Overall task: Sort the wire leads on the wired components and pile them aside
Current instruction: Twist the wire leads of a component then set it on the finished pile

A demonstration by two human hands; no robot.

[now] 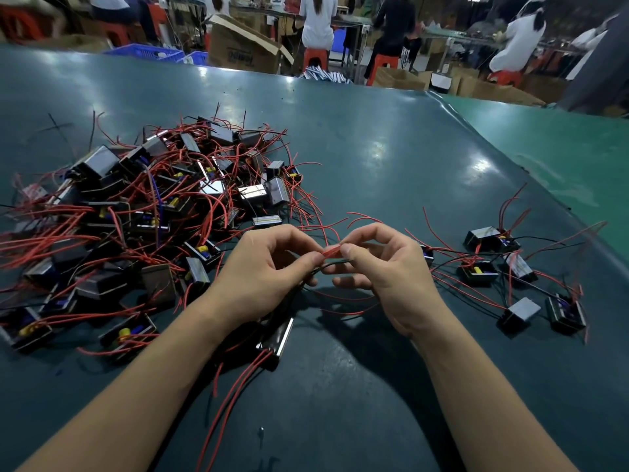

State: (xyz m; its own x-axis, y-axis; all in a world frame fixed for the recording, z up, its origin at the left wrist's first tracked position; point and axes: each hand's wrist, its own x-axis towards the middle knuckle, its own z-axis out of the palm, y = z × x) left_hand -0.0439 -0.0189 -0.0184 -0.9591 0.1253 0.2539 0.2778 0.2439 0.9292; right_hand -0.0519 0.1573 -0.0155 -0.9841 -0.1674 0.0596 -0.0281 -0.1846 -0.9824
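A big tangled heap of black wired components (146,206) with red leads lies at the left of the dark green table (374,158). A smaller spread of such components (517,277) lies at the right. One component (277,338) hangs below my hands, above the table, its red leads trailing toward me. My left hand (262,270) and my right hand (381,267) meet at the centre. Both pinch the same bundle of red leads (331,252) between thumb and forefinger. A black lead (326,266) runs under my fingers.
Beyond the table's far edge stand cardboard boxes (241,46), blue crates (146,51) and people seated on red stools (315,57). A lighter green mat (551,144) covers the table's right side. The table edge runs diagonally at the right.
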